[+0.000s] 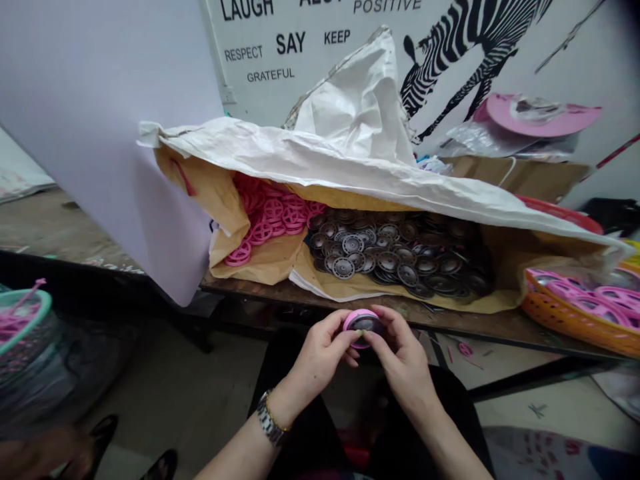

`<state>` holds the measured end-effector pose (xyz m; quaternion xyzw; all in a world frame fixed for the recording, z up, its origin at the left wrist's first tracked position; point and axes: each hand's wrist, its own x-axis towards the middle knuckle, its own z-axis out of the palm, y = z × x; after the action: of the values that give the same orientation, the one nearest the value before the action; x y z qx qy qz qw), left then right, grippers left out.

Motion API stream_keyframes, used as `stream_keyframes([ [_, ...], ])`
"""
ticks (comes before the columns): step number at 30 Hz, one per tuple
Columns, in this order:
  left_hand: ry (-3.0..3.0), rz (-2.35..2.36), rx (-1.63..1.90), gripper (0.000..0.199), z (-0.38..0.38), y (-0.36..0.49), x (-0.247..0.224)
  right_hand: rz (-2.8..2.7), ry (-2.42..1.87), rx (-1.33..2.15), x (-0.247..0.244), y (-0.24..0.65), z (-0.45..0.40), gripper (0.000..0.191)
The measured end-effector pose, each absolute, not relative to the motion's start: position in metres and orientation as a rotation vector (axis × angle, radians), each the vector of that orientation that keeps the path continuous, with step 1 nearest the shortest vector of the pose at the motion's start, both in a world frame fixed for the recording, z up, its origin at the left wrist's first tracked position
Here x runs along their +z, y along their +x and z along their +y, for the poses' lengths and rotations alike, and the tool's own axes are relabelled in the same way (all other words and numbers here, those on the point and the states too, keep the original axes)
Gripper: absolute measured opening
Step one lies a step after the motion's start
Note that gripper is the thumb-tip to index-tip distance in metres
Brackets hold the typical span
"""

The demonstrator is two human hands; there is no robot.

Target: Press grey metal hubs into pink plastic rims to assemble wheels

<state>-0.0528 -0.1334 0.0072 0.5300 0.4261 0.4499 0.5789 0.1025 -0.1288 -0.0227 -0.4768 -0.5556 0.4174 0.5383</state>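
Both hands meet over my lap around one small toy wheel point(364, 324), a dark disc with a pink ring about it. My left hand point(327, 343) pinches its left side, thumb pressed on the dark face. On the other side my right hand point(400, 347) grips it, its thumb also on the disc. Fingers partly hide the wheel. Beyond the hands, on the bench, lies a pile of dark grey discs point(390, 247) on brown paper. To its left are loose pink spoked rings point(273, 210) in the opened white sack point(350, 157).
An orange basket point(575, 313) of pink wheels stands at the bench's right end. At far left is a green-rimmed basket point(45, 307) with pink parts. A pale panel point(125, 133) leans left of the sack. Small scraps point(465, 349) lie on the floor; a person's foot point(75, 447) shows lower left.
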Motion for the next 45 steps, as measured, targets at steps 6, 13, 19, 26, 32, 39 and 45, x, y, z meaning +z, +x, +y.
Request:
stream_keyframes([
  [6, 1.338, 1.003, 1.052, 0.024, -0.132, -0.055, 0.001, -1.302, -1.098, 1.174, -0.012, 0.108, -0.132, 0.029],
  [13, 1.431, 0.979, 0.956, 0.029, -0.136, -0.052, 0.001, -1.278, -1.14, 1.174, -0.009, 0.113, -0.138, 0.025],
  [19, 1.579, 1.124, 1.002, 0.027, -0.138, -0.045, 0.0, -1.328, -1.176, 1.071, -0.007, 0.111, -0.143, 0.014],
  [26, 1.537, 1.178, 1.068, 0.03, -0.139, -0.037, -0.017, -1.319, -1.188, 1.107, -0.017, 0.113, -0.14, 0.016],
  [32, 1.418, 1.077, 0.934, 0.029, -0.133, -0.038, -0.013, -1.232, -1.175, 1.214, -0.024, 0.121, -0.133, 0.025],
  [39, 1.365, 1.085, 0.923, 0.025, -0.136, -0.034, -0.014, -1.212, -1.151, 1.288, -0.024, 0.127, -0.137, 0.036],
  [45, 1.237, 1.006, 0.968, 0.03, -0.146, -0.017, -0.02, -1.197, -1.191, 1.195, -0.016, 0.131, -0.155, 0.028],
])
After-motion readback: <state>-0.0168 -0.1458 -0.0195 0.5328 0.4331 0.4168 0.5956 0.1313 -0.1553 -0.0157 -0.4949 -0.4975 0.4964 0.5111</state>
